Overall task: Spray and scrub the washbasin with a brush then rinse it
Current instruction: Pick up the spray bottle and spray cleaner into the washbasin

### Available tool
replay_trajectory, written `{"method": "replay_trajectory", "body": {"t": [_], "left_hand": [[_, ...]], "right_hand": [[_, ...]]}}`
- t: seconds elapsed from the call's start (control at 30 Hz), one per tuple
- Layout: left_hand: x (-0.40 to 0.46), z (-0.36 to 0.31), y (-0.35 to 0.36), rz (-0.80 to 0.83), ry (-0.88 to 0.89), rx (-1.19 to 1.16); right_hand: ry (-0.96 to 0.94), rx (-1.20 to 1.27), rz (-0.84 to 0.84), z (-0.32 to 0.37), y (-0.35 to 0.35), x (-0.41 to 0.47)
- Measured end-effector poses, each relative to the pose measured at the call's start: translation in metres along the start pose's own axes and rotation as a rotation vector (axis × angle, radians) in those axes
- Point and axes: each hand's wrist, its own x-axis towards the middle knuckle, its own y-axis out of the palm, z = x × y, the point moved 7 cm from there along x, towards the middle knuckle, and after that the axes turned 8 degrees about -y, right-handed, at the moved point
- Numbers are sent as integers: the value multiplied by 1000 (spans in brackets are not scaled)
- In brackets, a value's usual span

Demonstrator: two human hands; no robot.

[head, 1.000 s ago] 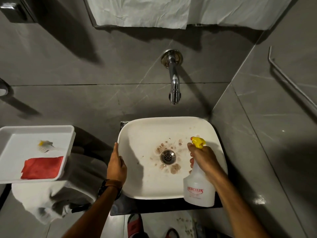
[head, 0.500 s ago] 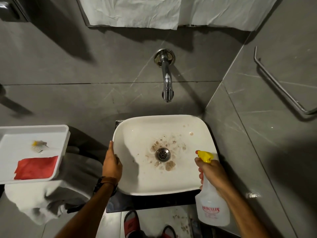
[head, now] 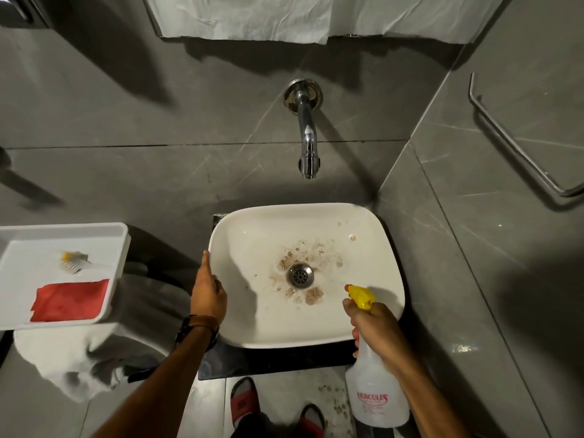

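A white square washbasin point(head: 373, 257) sits below a chrome wall tap point(head: 308, 143), with brown stains around its metal drain point(head: 299, 275). My left hand point(head: 208, 292) rests on the basin's left rim, fingers folded over the edge. My right hand point(head: 376, 330) grips the neck of a translucent spray bottle point(head: 376, 396) with a yellow nozzle point(head: 360, 295), held over the basin's front right corner and pointing toward the drain. A small brush point(head: 74, 262) with a yellow part lies in a white tray point(head: 104, 230) at the left.
A red cloth point(head: 69, 300) lies in the tray, which rests on a white towel point(head: 63, 358). Grey tiled walls close in behind and on the right, where a metal rail point(head: 518, 147) is fixed. My feet in red sandals point(head: 243, 403) stand below the basin.
My right hand drew the spray bottle back from near the drain toward the basin's front right corner. The left hand stayed on the rim. The camera view shifted slightly.
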Motion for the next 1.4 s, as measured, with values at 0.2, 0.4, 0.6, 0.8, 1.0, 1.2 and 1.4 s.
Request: {"method": "replay_trajectory", "body": {"t": [0.2, 0.4, 0.6, 0.8, 1.0, 1.2, 1.4], "left_hand": [[2, 4, 1, 5, -4, -4], [3, 5, 3, 17, -6, 14], [3, 7, 5, 24, -14, 13], [6, 9, 3, 20, -10, 24], [5, 7, 4, 15, -10, 17], [4, 5, 2, -1, 1, 12], [5, 5, 0, -4, 11, 23]], "right_hand": [[-34, -82, 63, 11, 20, -4], [-33, -177, 120, 20, 48, -10], [-124, -361, 155, 34, 78, -12], [-170, -403, 119, 54, 94, -9], [-127, -218, 119, 82, 92, 13], [-75, -178, 115, 93, 76, 32], [-66, -151, 110, 81, 67, 36]]}}
